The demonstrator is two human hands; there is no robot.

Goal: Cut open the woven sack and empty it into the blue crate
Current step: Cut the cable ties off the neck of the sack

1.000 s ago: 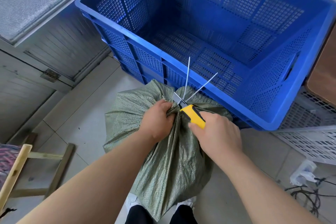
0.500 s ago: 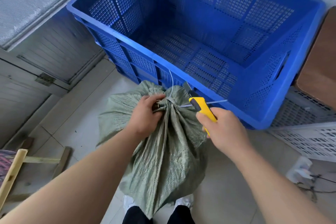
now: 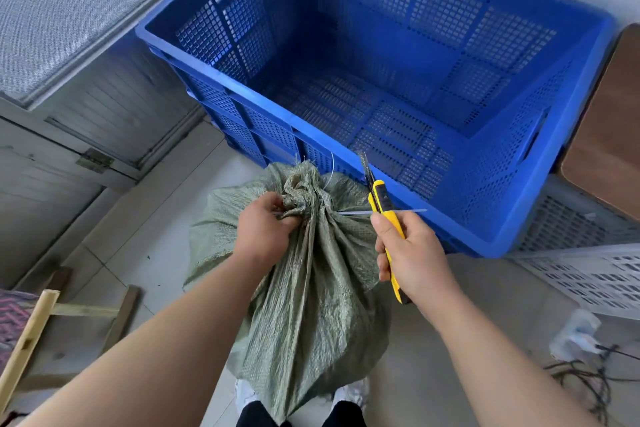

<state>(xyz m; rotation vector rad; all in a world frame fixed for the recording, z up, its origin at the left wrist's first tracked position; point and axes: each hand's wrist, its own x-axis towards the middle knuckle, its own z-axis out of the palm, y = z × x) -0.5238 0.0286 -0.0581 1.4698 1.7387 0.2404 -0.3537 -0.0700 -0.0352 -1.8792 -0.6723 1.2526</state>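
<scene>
A green woven sack (image 3: 311, 288) stands on the floor in front of me, its neck bunched together. My left hand (image 3: 265, 229) grips the gathered neck just below the top. A white tie strip (image 3: 381, 212) sticks out sideways from the neck toward the right. My right hand (image 3: 410, 253) holds a yellow utility knife (image 3: 384, 215), blade extended and pointing up and away, a little to the right of the sack's neck and apart from it. The big blue perforated crate (image 3: 221, 87) sits just beyond the sack, with nothing inside.
A white perforated crate (image 3: 585, 270) lies right of the blue one, under a brown board (image 3: 609, 149). Cables and a white plug (image 3: 575, 340) lie on the floor at right. A wooden frame (image 3: 41, 319) lies at left, below a metal door and window (image 3: 69, 28).
My right hand pulled the knife away from the sack's neck to the right. The white tie ends, upright a second ago, now splay sideways. My left hand kept its grip on the neck.
</scene>
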